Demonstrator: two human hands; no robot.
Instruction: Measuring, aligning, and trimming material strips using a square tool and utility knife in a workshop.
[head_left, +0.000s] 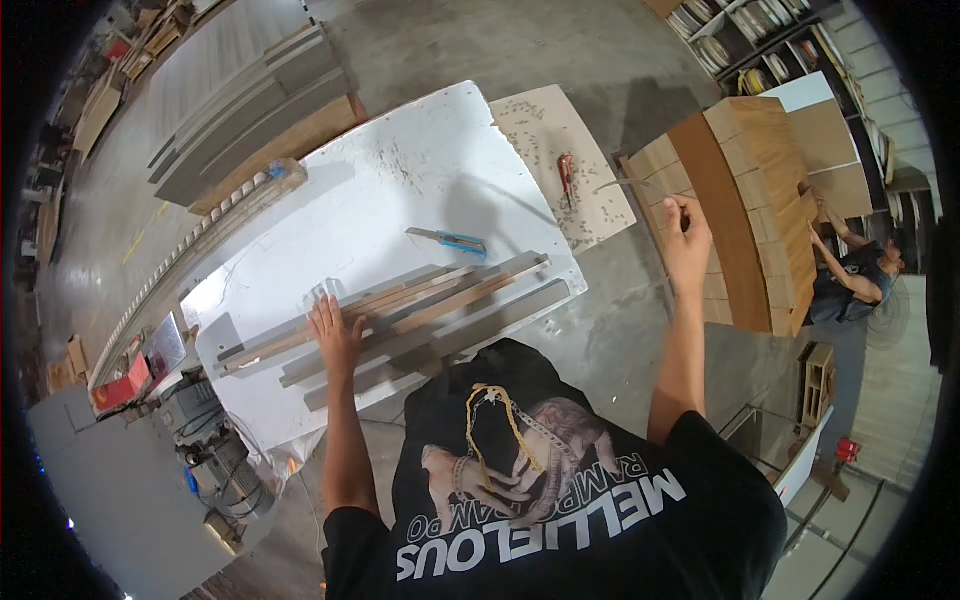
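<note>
My left hand [337, 338] lies with its fingers spread across several long narrow board strips [420, 300], grey on some faces and brown on others. They rest side by side on a white worktable [370, 210]. Raised beyond the table's right edge, my right hand [688, 240] is closed in a pinch on a thin, curved strip [630, 183], whose free end points left. A blue utility knife [447, 240] with its blade out lies on the table past the strips. Farther right, a red-handled tool [567, 180] sits on a pale board [545, 125] strewn with small scraps.
Large grey panels [240, 90] are stacked at the far left. Beside the table's left edge runs a long ridged rail [170, 270], with a motorised machine [225, 450] nearer me. To the right, another person [855, 280] touches a large wooden stack [750, 215]. Shelves [750, 45] hold rolls.
</note>
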